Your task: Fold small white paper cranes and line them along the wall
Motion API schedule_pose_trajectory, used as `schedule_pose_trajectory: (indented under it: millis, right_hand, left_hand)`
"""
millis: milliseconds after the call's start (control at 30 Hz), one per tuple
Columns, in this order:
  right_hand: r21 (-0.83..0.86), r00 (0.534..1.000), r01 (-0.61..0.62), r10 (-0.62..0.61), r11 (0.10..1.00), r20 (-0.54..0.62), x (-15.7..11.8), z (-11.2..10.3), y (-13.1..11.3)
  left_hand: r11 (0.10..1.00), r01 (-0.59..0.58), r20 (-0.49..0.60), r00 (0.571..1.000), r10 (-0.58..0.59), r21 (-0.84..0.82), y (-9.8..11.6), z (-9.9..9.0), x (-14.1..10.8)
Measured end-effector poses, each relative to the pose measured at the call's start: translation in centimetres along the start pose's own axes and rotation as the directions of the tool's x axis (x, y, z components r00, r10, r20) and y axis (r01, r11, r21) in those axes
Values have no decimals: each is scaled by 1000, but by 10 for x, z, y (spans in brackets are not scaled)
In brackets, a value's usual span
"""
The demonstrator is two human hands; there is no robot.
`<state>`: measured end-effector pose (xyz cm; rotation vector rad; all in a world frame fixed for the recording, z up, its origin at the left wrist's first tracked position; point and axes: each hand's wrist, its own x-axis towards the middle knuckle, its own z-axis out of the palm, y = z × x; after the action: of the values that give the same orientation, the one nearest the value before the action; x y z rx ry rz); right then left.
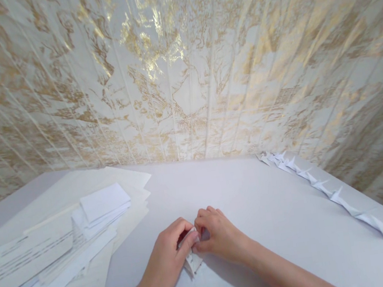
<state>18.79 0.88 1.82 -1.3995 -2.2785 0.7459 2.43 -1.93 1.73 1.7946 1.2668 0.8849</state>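
Note:
Near the front middle of the white table, my two hands meet over a small piece of folded paper (194,264) with dark print on it. My left hand (173,247) is closed on its left side, the thumb laid along the paper. From the right, my right hand (215,231) pinches the upper end between thumb and fingers. The paper's lower end comes to points just above the table. Part of the folded paper is hidden behind my fingers.
Loose paper sheets (100,282), some printed, spread over the table's left side, with a stack of white paper pieces (105,202) on top. Folded white paper cranes (340,198) line the right edge. Behind the table (197,181) hangs a gold-patterned curtain (169,94).

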Motion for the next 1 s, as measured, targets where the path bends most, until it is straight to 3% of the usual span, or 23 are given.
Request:
schedule_pose_trajectory:
  millis: [167, 300, 367, 400, 467, 500, 700, 1000]
  right_hand:
    - [122, 998, 16, -10, 992, -55, 2, -7, 2]
    - [180, 982, 20, 14, 983, -188, 3, -14, -2]
    - [220, 972, 48, 5, 974, -235, 3, -14, -4]
    - [243, 968, 66, -2, 968, -253, 3, -12, -4]
    - [288, 963, 93, -13, 953, -268, 3, -8, -4]
    - [302, 964, 96, -13, 948, -266, 3, -5, -3]
    - [276, 973, 52, 13, 960, -230, 3, 8, 0]
    - [132, 982, 99, -75, 986, -171, -3, -1, -4]
  left_hand:
    - [998, 17, -88, 996, -23, -67, -11, 0, 1]
    - [899, 138, -177, 957, -229, -416, -19, 6, 0]
    - [786, 211, -93, 942, -322, -581, -14, 9, -3]
    - [710, 262, 0, 938, -347, -654, -11, 10, -4]
    - [584, 321, 151, 935, -320, -746, -2, 9, -7]
    - [564, 339, 189, 933, -307, -753, 2, 8, -8]
    - [652, 356, 128, 920, -371, -670, 5, 6, -4]
    - [742, 357, 71, 919, -388, -567, -3, 7, -2]
